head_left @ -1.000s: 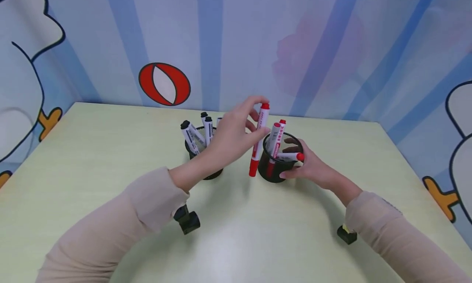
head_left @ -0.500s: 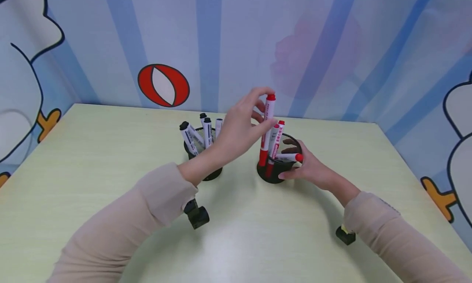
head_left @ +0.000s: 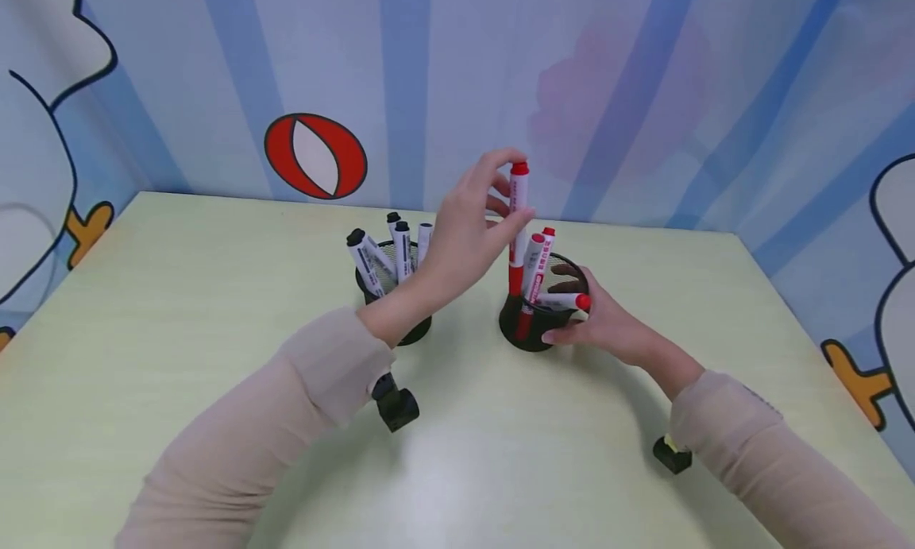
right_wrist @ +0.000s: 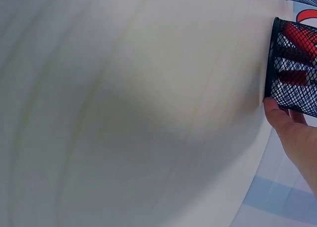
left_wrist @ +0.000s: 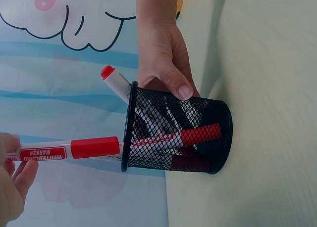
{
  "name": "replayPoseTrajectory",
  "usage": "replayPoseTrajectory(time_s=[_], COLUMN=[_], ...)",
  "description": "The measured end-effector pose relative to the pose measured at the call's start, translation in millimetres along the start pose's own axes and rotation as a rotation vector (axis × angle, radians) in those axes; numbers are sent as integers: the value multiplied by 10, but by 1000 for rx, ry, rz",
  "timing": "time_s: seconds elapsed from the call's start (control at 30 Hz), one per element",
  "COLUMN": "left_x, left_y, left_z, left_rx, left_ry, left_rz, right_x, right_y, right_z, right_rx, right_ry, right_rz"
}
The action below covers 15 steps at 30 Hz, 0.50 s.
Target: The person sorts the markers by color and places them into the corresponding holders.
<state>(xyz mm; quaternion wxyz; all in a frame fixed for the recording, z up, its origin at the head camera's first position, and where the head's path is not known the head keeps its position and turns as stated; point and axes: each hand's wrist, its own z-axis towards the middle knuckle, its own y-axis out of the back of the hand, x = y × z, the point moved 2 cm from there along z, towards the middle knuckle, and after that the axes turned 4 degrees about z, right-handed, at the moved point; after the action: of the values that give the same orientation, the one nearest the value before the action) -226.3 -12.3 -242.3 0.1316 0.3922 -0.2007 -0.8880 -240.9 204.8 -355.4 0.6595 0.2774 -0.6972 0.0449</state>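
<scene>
Near the table's middle, my left hand pinches a red whiteboard marker upright between thumb and fingers. The marker's lower red end is at the rim of a black mesh pen cup in the left wrist view; whether it is inside the rim I cannot tell. My right hand grips this cup from the right, its thumb on the near side and fingers partly hidden behind. Inside are two red markers leaning upright and another red-capped marker slanting over the right rim.
Left of my left hand stands a second black mesh cup with several black-capped markers, partly covered by the left forearm. The pale table meets a printed blue backdrop at its far edge.
My left hand has carried the red marker from beside the cup's left side, rightward and then upward to the rim. My right hand keeps its grip on the cup.
</scene>
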Motion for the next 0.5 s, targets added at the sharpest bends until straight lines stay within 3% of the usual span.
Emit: replayPoseTrajectory(time_s=[0.23, 0.5], left_x=[41, 104], left_y=[-65, -188], left_z=[27, -12], left_rx=[-24, 11], left_ry=[-15, -43], left_rz=[-32, 12], right_x=[1, 6], right_y=[-4, 0], right_z=[3, 11], right_rx=[0, 5], right_ry=[5, 22], right_rz=[2, 14])
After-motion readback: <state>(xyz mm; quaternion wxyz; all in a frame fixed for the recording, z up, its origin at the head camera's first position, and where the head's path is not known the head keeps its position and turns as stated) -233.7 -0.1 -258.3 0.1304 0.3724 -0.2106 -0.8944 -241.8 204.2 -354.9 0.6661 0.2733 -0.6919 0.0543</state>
